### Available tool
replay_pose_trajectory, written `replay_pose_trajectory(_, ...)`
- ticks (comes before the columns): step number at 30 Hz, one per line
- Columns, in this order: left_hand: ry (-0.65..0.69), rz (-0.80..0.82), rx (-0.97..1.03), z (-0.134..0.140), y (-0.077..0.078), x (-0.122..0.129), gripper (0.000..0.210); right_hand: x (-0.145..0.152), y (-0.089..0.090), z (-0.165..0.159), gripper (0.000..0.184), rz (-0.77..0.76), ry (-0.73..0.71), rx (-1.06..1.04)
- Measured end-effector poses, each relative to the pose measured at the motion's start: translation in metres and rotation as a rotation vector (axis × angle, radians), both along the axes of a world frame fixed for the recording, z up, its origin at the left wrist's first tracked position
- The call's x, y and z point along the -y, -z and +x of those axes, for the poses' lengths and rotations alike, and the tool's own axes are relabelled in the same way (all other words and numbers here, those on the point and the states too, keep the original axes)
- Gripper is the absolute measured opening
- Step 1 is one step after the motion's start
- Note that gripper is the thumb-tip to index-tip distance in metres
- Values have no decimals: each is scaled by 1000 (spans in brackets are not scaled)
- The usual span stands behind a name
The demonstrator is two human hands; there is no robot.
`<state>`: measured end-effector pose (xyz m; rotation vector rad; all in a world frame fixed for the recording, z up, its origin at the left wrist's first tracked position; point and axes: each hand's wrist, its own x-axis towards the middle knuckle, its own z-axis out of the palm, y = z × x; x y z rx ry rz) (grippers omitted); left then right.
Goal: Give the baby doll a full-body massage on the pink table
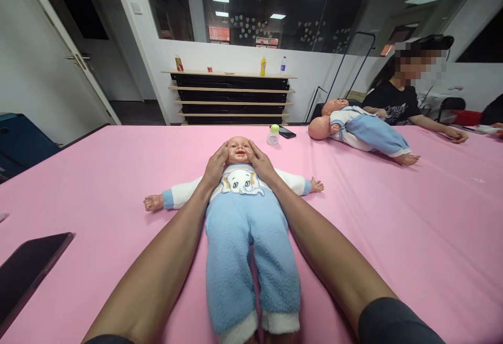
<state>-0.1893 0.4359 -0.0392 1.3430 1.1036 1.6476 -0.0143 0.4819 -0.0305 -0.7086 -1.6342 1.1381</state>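
A baby doll (247, 218) in a white top with an elephant face and fleecy light-blue trousers lies on its back, feet towards me. Its arms stretch out to both sides. My left hand (216, 164) lies along the doll's cheek on the left, fingers extended up towards its temple. On the opposite cheek rests my right hand (261, 163), fingers likewise stretched out flat. Between them the doll's face (239, 151) shows, eyes open. Neither hand is wrapped around anything. Beyond the right hand stands a small white bottle (273, 136) with a green cap.
Pink cloth (118, 176) covers the table. A black phone (286, 132) lies behind the bottle, and a dark tablet-like device (31, 265) at the near left. Two more dolls (365, 129) lie at the right, beside a seated person (396, 97). A shelf unit (231, 92) stands behind.
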Motion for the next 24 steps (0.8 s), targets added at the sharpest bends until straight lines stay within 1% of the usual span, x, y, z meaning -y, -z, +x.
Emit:
replay_pose_trajectory(3, 24, -22, -57, 2, -4, 7, 88, 2, -1, 1, 66, -8, 4, 14)
replay_pose_trajectory(5, 39, -26, -66, 3, -5, 10, 95, 3, -1, 3, 75, 25, 0, 45)
replay_pose_trajectory(7, 34, -12, -65, 3, -5, 10, 91, 3, 0, 5, 86, 61, -14, 59)
replay_pose_trajectory(9, 23, 6, -65, 3, -4, 8, 87, 2, 1, 5, 87, 73, -26, 49)
replay_pose_trajectory(12, 3, 18, -74, 2, -4, 4, 83, -2, 2, 4, 81, 65, -23, 30)
replay_pose_trajectory(16, -27, 27, -100, 1, -5, 3, 72, -5, 3, 3, 70, 24, -22, -2)
replay_pose_trajectory(20, -3, 2, 30, 2, -5, 3, 60, -2, 1, 2, 63, -11, -8, -24)
replay_pose_trajectory(22, 10, 0, 65, 3, -5, 4, 60, 1, -2, 3, 68, -4, -3, -14)
replay_pose_trajectory(24, 22, -6, 27, 4, -6, 7, 71, 6, -4, 5, 82, 12, -29, 8)
